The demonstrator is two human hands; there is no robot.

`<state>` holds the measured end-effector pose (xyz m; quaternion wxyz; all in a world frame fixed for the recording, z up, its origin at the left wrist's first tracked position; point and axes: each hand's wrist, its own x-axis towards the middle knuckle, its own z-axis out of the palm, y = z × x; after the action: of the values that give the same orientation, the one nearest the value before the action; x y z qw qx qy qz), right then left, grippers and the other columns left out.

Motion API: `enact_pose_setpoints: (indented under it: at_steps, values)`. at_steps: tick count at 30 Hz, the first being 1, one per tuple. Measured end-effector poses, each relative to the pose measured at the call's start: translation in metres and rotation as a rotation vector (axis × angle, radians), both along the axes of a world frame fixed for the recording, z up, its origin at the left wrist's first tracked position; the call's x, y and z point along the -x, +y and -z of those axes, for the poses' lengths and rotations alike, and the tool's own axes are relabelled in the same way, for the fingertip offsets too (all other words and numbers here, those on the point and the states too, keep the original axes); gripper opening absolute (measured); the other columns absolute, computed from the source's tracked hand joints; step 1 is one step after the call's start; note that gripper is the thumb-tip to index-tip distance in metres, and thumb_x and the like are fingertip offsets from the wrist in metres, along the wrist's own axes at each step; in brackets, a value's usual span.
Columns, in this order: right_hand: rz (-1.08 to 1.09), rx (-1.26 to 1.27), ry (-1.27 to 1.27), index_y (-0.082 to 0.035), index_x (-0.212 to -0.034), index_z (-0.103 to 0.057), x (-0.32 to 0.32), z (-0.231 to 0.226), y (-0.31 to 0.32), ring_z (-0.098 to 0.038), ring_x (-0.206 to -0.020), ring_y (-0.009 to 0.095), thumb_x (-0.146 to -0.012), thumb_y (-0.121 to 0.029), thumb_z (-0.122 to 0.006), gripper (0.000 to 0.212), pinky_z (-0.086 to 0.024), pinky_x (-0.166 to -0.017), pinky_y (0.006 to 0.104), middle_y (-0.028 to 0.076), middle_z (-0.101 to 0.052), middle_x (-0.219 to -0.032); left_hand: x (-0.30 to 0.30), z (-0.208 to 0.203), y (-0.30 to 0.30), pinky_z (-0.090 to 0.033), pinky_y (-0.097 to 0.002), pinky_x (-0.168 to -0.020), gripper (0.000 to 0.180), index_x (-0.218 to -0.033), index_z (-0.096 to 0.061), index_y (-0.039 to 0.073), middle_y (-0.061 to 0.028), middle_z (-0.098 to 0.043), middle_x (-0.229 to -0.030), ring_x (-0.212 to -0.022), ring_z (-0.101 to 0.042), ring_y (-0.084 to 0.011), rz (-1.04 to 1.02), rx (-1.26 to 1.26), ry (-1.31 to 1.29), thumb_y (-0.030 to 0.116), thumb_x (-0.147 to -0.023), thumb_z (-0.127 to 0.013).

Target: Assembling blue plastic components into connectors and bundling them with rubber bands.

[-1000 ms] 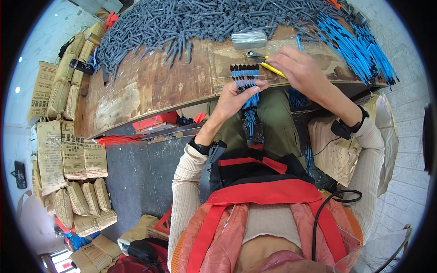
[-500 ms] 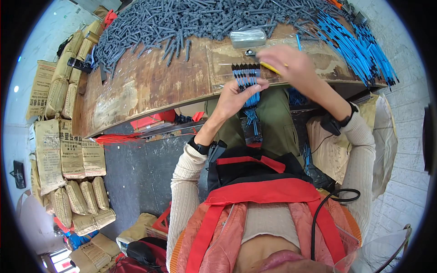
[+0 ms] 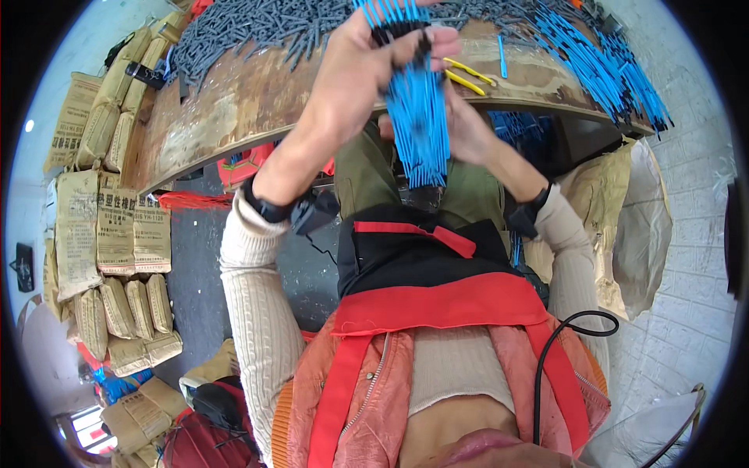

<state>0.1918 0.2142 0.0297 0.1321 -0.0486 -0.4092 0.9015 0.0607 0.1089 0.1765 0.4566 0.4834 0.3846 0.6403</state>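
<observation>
A thick bundle of thin blue rods with black ends hangs raised over my lap, in front of the table edge. Wrapped round its upper part is my left hand, with the thumb across the black section. Lower down, my right hand holds the bundle from the right and behind. A fingertip shows past the bundle's left side, but most of the right fingers are hidden. The lower part of the bundle is slightly blurred. Just right of it, a yellow-handled tool lies on the table.
Grey plastic plug-like parts heap along the back of the wooden table. More blue rods lie at the right, and a single blue rod nearer. Paper sacks stack at the left; brown wrapping stands right.
My left hand has risen with the rods, now a larger bundle close to the camera. The right hand has come down from over the table onto the bundle. The yellow tool lies uncovered.
</observation>
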Motion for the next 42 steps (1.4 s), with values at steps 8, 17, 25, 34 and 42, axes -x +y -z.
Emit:
enact_pose_setpoints:
  at_steps: [8, 17, 25, 34, 42]
  values:
    - [0.014, -0.178, 0.027, 0.005, -0.139, -0.038, 0.003, 0.026, -0.025, -0.05, -0.126, 0.029, -0.096, -0.065, -0.017, 0.085, -0.036, -0.108, 0.0408, 0.018, -0.053, -0.134, 0.02, 0.037, -0.011, -0.054, -0.0341, -0.09, 0.027, -0.119, -0.059, 0.001, -0.0149, -0.068, -0.108, -0.1, -0.067, -0.0231, -0.034, 0.023, 0.037, 0.005, -0.092, -0.059]
    - [-0.119, -0.131, -0.097, 0.001, -0.134, -0.048, 0.05, 0.1, 0.041, -0.052, -0.121, 0.021, -0.1, -0.058, -0.022, 0.073, -0.037, -0.106, 0.0348, 0.015, -0.057, -0.128, 0.026, 0.133, -0.006, -0.051, -0.0307, -0.091, 0.024, -0.114, -0.065, 0.0, -0.011, -0.069, -0.111, -0.103, -0.065, -0.0189, 0.115, 0.124, 0.391, -0.001, -0.091, -0.057]
    - [0.38, -0.497, -0.416, 0.004, -0.126, -0.053, -0.014, 0.083, 0.034, -0.057, -0.113, 0.022, -0.101, -0.031, -0.04, 0.045, -0.042, -0.1, 0.0336, 0.014, -0.061, -0.118, 0.041, 0.162, 0.033, -0.049, -0.0282, -0.089, 0.019, -0.109, -0.068, 0.001, -0.0085, -0.069, -0.108, -0.103, -0.062, -0.0139, -0.066, 0.194, -0.045, 0.001, -0.093, -0.057]
    - [0.451, -1.134, -0.122, -0.003, -0.115, -0.064, 0.019, -0.014, 0.051, -0.058, -0.108, 0.024, -0.086, -0.011, -0.066, 0.029, -0.046, -0.092, 0.0338, 0.013, -0.063, -0.117, 0.042, 0.161, 0.042, -0.048, -0.0259, -0.087, 0.021, -0.111, -0.067, 0.002, -0.005, -0.069, -0.106, -0.098, -0.062, -0.0118, -0.051, 0.195, 0.076, 0.0, -0.091, -0.06]
    - [0.258, -1.026, -0.182, -0.006, -0.106, -0.069, 0.062, -0.03, 0.066, -0.061, -0.086, 0.025, -0.085, -0.021, -0.07, 0.026, -0.048, -0.079, 0.0338, 0.01, -0.068, -0.101, 0.052, 0.167, 0.037, -0.05, -0.0298, -0.089, 0.032, -0.121, -0.059, 0.0, -0.0093, -0.066, -0.111, -0.1, -0.063, -0.0159, -0.036, 0.161, -0.216, 0.001, -0.089, -0.063]
